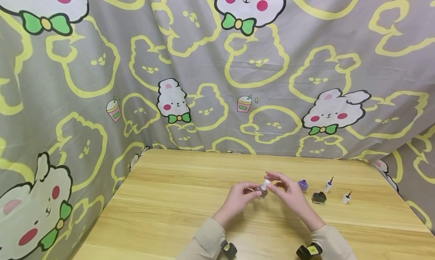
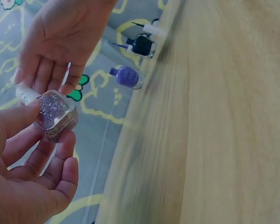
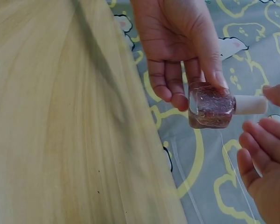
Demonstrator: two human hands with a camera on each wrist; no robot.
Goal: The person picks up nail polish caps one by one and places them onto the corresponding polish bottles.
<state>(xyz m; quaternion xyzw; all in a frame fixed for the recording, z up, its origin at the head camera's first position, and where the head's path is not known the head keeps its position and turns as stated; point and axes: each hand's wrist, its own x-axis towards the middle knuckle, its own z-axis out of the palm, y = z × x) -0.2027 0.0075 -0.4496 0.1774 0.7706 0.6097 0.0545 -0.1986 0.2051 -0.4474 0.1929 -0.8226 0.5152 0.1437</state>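
Observation:
Between thumb and fingers, my left hand (image 1: 238, 196) pinches a clear nail polish bottle (image 3: 211, 108) filled with pinkish glitter. Its white cap (image 3: 250, 105) is on the bottle and points toward my right hand (image 1: 289, 191). In the right wrist view, the right thumb is at the cap's end, with the curved fingers a little apart below it. Right of the hands stand an uncapped purple polish bottle (image 1: 303, 186) and an uncapped black one (image 1: 318, 198). Two white brush caps, one farther back (image 1: 328, 186) and one nearer (image 1: 346, 198), stand brush-up beside them.
The wooden table (image 1: 163, 199) runs back to a grey curtain (image 1: 204, 63) with rabbit prints. Black straps with small devices circle the left wrist (image 1: 229, 248) and the right wrist (image 1: 308, 250).

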